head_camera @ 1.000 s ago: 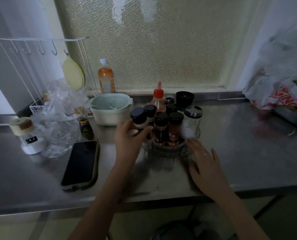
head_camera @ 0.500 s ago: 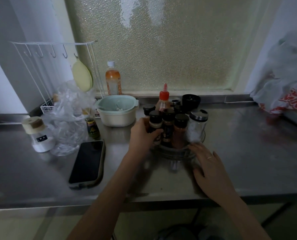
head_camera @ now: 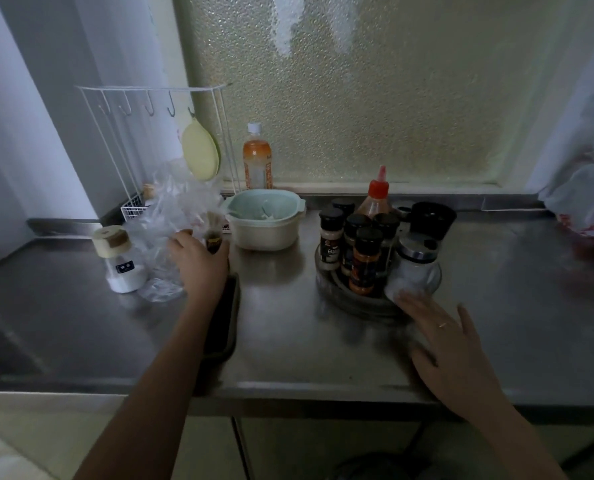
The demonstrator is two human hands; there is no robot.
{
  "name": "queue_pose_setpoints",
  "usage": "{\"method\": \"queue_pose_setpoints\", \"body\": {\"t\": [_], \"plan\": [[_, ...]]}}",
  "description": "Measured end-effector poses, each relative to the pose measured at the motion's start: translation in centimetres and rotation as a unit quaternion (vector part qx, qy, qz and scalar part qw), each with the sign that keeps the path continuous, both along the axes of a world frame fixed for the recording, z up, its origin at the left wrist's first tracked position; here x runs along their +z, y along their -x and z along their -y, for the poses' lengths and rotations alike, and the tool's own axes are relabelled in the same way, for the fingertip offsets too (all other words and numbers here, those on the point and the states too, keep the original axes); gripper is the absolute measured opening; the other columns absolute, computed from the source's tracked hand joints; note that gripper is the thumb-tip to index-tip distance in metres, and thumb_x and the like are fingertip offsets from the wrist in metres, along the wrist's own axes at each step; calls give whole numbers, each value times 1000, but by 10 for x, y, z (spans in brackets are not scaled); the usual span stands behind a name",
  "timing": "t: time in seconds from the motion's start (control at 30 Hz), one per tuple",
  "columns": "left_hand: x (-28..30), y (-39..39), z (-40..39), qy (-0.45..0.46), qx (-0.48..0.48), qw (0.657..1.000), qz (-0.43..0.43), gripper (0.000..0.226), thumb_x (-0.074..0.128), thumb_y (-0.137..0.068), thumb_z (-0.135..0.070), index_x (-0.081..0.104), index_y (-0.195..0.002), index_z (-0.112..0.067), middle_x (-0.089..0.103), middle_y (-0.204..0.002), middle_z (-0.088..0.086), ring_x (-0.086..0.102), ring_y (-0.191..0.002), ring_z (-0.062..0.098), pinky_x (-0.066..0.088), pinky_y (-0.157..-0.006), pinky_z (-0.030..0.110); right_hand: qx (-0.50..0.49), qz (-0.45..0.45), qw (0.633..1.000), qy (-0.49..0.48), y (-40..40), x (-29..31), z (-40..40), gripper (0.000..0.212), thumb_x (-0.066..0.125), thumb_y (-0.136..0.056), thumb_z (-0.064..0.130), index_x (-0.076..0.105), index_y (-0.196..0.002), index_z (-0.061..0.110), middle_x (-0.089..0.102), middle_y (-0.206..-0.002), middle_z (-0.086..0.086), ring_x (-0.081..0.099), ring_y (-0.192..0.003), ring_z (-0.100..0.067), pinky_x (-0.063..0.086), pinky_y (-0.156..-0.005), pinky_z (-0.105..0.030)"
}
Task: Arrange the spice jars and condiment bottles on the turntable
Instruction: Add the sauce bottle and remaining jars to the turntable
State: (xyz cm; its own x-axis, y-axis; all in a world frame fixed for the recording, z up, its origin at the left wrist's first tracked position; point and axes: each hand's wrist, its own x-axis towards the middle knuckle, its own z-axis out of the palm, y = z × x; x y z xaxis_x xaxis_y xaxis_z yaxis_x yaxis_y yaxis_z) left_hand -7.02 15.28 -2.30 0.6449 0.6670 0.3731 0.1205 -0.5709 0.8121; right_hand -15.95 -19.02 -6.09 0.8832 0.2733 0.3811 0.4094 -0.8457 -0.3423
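Observation:
A round turntable (head_camera: 352, 301) stands on the steel counter right of centre. It carries several dark-capped spice jars (head_camera: 365, 263), a red-capped sauce bottle (head_camera: 377, 199), a glass shaker (head_camera: 416, 268) and a black cup (head_camera: 431, 220). My right hand (head_camera: 451, 344) lies flat and spread on the counter, fingertips touching the turntable's front rim below the shaker. My left hand (head_camera: 198, 263) is far to the left, wrapped around a small dark jar (head_camera: 214, 241) that stands beside a clear plastic bag (head_camera: 172, 220). Only the jar's top shows.
A pale green bowl (head_camera: 266, 225) sits between the small jar and the turntable. A phone (head_camera: 223, 323) lies partly under my left forearm. A cork-lidded white jar (head_camera: 119, 263), an orange drink bottle (head_camera: 257, 161), a wire rack (head_camera: 157, 133) and a bag (head_camera: 586, 192) at far right line the counter.
My left hand has left the spice jar on the turntable and swung left to the small dark jar by the plastic bag. My right hand has stayed at the turntable's front rim.

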Motion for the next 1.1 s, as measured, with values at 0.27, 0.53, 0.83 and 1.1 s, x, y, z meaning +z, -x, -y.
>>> {"method": "queue_pose_setpoints", "body": {"t": [0.27,0.53,0.83,1.1], "plan": [[9,3,9,64,-29,996,53,73,66,-81,-9,23,-139,-4,57,-119,28,56,-107,41,44,-84,41,4,-5,1000,7,-2,-4,2,62,26,-80,34,19,-141,44,30,-148,18,11,-134,10,7,-115,-41],[36,43,74,-12,-157,983,96,116,78,-73,-22,-10,-148,-19,56,-130,9,65,-93,26,47,-73,31,-1,-13,1000,3,-2,-6,2,60,27,-81,35,20,-141,43,29,-150,16,14,-137,3,8,-116,-40],[29,24,132,-17,-309,947,84,126,80,-70,-18,-21,-141,-39,70,-89,10,69,-77,23,57,-71,34,13,-11,1000,-22,0,-5,3,61,31,-81,30,22,-141,42,27,-148,18,14,-138,2,9,-115,-39],[2,-3,133,-27,-343,939,3,122,79,-69,-11,-15,-146,-24,68,-113,14,65,-101,26,47,-86,27,17,-5,1000,-23,0,-5,2,64,45,-83,21,23,-141,41,26,-147,19,15,-138,1,10,-113,-38]]}}
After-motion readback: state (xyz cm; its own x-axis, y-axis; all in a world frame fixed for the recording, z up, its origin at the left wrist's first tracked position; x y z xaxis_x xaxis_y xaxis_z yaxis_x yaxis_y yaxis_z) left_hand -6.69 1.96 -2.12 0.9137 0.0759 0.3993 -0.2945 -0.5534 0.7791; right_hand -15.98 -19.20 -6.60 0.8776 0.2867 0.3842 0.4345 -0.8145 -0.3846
